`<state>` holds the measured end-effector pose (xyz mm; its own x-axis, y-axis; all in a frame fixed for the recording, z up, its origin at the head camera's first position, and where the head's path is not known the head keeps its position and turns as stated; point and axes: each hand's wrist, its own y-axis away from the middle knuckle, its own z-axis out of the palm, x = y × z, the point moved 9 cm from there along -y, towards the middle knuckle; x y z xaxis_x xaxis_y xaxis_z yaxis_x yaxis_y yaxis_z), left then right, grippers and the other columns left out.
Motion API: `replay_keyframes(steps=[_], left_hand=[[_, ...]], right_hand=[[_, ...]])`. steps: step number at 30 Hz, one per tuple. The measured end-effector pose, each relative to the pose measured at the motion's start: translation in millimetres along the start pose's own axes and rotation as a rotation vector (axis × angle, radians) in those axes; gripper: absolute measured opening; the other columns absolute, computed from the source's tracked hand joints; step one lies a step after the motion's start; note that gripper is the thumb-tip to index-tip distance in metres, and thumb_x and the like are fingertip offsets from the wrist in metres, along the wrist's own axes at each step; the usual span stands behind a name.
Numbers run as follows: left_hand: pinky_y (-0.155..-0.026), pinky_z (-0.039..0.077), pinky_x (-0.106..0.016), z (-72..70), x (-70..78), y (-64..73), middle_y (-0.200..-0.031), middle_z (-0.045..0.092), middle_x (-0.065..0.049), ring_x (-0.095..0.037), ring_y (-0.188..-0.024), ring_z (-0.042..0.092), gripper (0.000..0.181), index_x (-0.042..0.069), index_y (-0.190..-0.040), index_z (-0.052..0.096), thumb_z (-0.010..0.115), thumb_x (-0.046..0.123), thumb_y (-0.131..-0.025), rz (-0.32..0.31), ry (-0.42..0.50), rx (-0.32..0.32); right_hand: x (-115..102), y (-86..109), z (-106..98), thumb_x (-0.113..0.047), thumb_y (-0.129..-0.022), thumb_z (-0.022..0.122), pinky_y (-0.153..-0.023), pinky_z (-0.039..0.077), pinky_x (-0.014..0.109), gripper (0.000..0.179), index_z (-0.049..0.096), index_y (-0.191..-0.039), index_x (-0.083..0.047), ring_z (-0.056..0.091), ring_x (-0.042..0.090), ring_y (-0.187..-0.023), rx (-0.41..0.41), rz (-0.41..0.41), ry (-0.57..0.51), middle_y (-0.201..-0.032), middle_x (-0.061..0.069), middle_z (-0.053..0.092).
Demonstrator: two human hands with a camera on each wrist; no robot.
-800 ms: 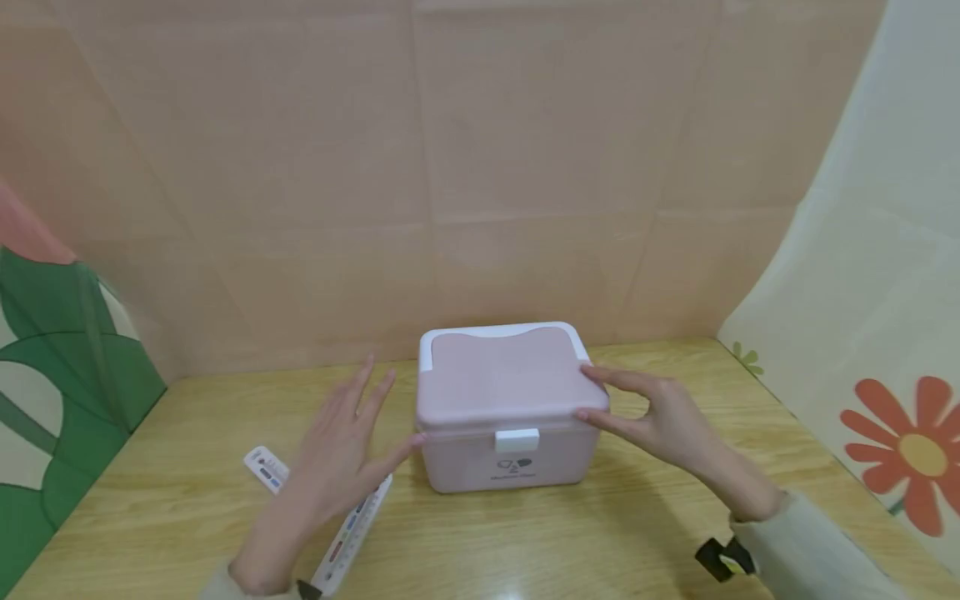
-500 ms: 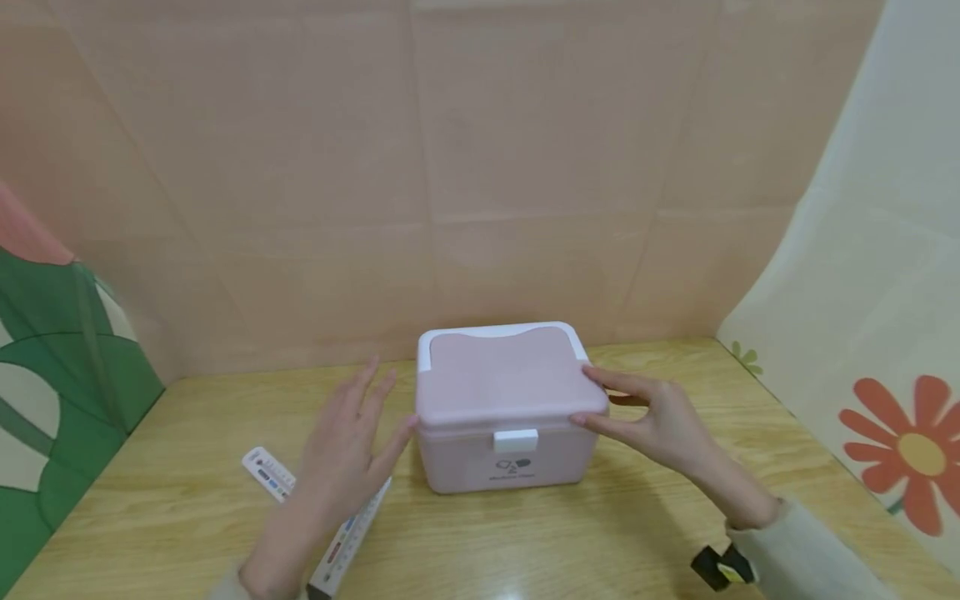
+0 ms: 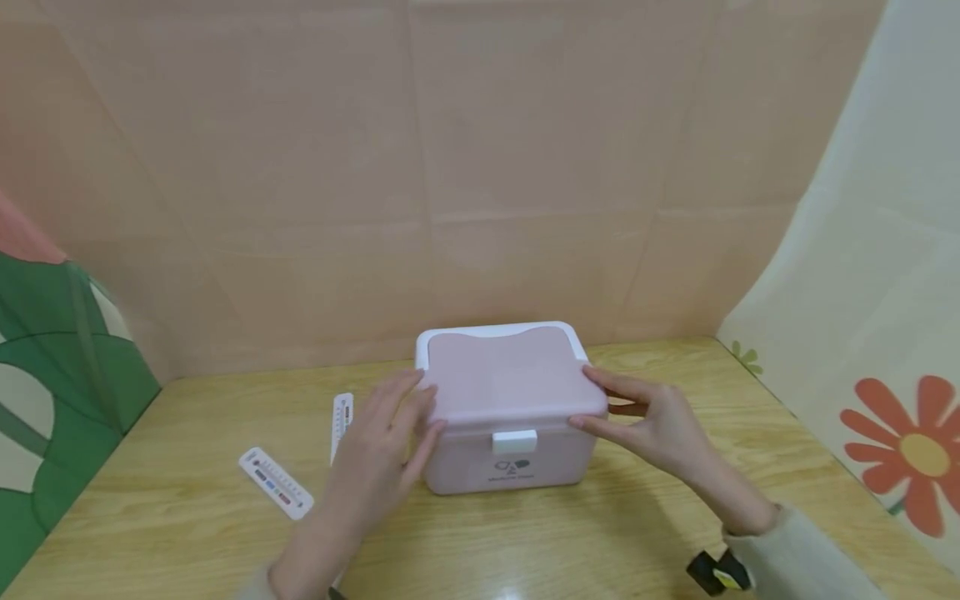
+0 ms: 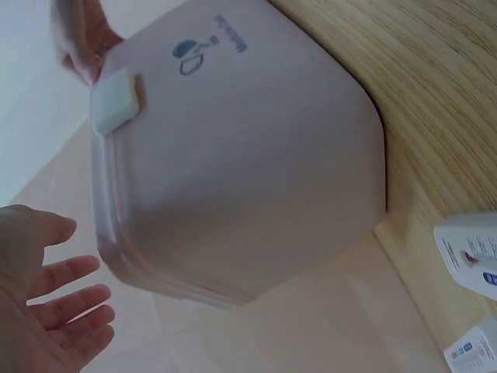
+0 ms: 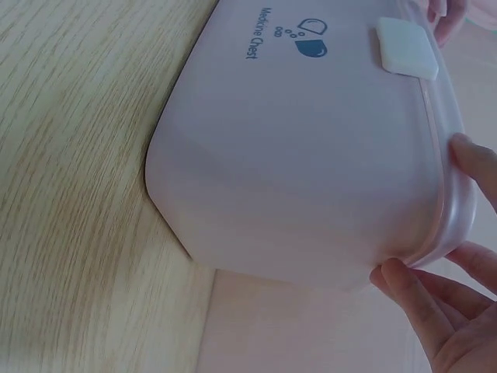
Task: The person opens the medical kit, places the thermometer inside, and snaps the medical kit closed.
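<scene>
A pale pink medicine chest (image 3: 517,375) with a white front latch (image 3: 514,441) stands on the table, its lid down. My right hand (image 3: 652,417) grips the lid's right front corner. In the right wrist view its thumb (image 5: 470,159) lies on the lid's edge, and its fingers (image 5: 415,299) curl against the side under the rim. My left hand (image 3: 378,450) is at the chest's left side, its fingertips close to the lid. The left wrist view shows these fingers (image 4: 74,303) loosely bent, apart from the lid and holding nothing.
Two narrow white pieces with printed scales and coloured marks lie left of the chest: one slanted (image 3: 276,482), one partly behind my left hand (image 3: 341,421). The wooden table (image 3: 480,542) ends at a plain cloth (image 3: 420,167) behind. A flower-print cloth (image 3: 900,375) stands at the right.
My left hand has moved right toward the chest's left edge, uncovering more of the white pieces. My right hand stays at the lid's right corner, its thumb slightly shifted.
</scene>
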<state>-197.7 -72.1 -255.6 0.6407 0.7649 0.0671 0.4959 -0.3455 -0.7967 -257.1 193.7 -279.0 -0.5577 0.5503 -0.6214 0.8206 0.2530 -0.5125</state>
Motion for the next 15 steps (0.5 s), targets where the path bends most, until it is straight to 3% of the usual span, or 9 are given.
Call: replay_keyframes(steps=[4,8,12,15], left_hand=[[-0.097,0.046,-0.041,0.7,12.5,-3.0,-0.115,0.062,-0.014,-0.028,-0.11,0.057,0.03,0.003,-0.107,0.064,0.063,0.022,-0.084,0.068,0.008,0.041],[-0.091,0.05,-0.036,4.0,22.1,-4.3,-0.11,0.064,-0.011,-0.024,-0.103,0.059,0.026,0.005,-0.105,0.064,0.062,0.02,-0.084,0.098,0.008,0.043],[-0.088,0.051,-0.031,7.3,29.1,-5.8,-0.106,0.064,-0.009,-0.02,-0.099,0.06,0.026,0.006,-0.105,0.064,0.063,0.019,-0.082,0.12,0.02,0.047],[-0.087,0.051,-0.03,8.0,36.6,-7.0,-0.102,0.065,-0.008,-0.019,-0.096,0.06,0.023,0.005,-0.102,0.065,0.062,0.019,-0.084,0.169,0.022,0.085]], right_hand=[[-2,-0.2,0,-0.016,-0.069,0.081,-0.069,0.057,0.024,0.055,0.062,-0.119,-0.004,0.062,0.005,-0.097,0.003,-0.013,0.015,-0.118,0.013,0.063],[-3,-1.1,-1,-0.018,-0.069,0.081,-0.07,0.057,0.024,0.055,0.062,-0.119,-0.005,0.063,0.009,-0.098,-0.005,-0.015,0.023,-0.118,0.013,0.063],[-2,-0.9,0,-0.019,-0.069,0.081,-0.069,0.057,0.025,0.055,0.062,-0.119,-0.005,0.064,0.008,-0.097,-0.014,-0.008,0.021,-0.119,0.013,0.063],[-2,-0.5,0,-0.019,-0.069,0.081,-0.068,0.058,0.028,0.055,0.062,-0.119,-0.005,0.064,0.005,-0.094,-0.012,-0.015,0.023,-0.118,0.013,0.063]])
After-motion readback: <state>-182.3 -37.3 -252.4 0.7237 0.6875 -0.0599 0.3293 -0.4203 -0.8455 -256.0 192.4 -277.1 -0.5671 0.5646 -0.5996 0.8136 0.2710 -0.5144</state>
